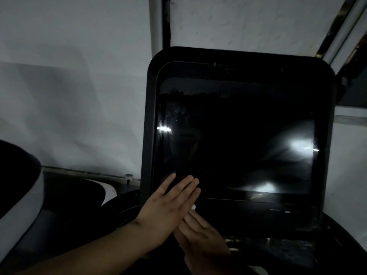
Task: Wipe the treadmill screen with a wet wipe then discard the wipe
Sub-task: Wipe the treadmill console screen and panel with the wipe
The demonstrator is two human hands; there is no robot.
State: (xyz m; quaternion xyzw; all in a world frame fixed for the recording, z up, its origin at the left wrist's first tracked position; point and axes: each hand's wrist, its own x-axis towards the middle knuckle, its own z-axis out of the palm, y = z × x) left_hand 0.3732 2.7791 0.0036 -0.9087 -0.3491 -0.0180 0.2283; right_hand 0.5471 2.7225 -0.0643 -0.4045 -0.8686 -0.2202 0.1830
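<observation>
- The wet wipe (193, 207) shows only as a small white scrap, peeking out between the two hands just below the lower left corner of the glass.
- The left hand (170, 203) lies flat over it, fingers straight and close together, tips reaching up onto the lower left of the treadmill screen (238, 139); its thumb is spread out to the side.
- The right hand (200, 233) sits beneath and across the left, palm side up as far as I can see, fingers extended toward the wipe; the white scrap lies right at its fingertips.
- Whether either hand actually pinches the wipe I cannot tell: it seems sandwiched between the flat palms, and neither hand shows curled fingers.
- The screen is dark and switched off, with bright smeared reflections at its right side, along its bottom edge, and a short streak at its left edge.
- A thick black bezel (151, 116) with rounded corners frames the glass, and the console (268, 221) continues darkly below it.
- Behind stands a pale wall (69, 86), dimly lit and shadowed.
- A vertical dark strip (166, 22) runs up the wall above the screen's top left corner, and slanted metal bars (337, 24) cross the upper right.
- At the far left edge curves a black and white shape (21, 187), another piece of equipment I cannot identify.
</observation>
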